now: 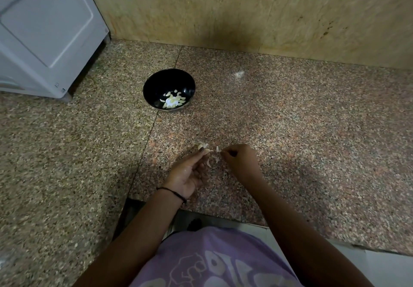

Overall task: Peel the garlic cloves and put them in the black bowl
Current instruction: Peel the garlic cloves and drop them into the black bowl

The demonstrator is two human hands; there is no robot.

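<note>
Two forearms are stretched out over a lilac printed shirt (214, 264), and a thin black band (173, 192) is worn at the left wrist. Just beyond, the left hand (190, 172) is held palm-up above the speckled worktop (290, 130), its fingers curled so that a garlic clove (202, 148) is pinched at the fingertips. The right hand (239, 161) is closed into a loose fist beside it, with a strip of papery skin (217, 149) nipped between thumb and forefinger and drawn away from the clove. A few pale peel scraps (209, 163) are seen between the hands; whether they hang or lie on the stone cannot be told. The peeling is judged to be under way, not done. For a clean result, the clove is best held firmly by its ends while the skin is pulled along its length in one slow draw, so that it is not torn into flakes. Any remnant near the root end should be looked for before release. Farther back, well apart from the hands, the black bowl (156, 85) is set, with peeled cloves (173, 101) already gathered at its bottom. A pale grey appliance (44, 29) is stood at the far left, against the beige stone wall (245, 7).
</note>
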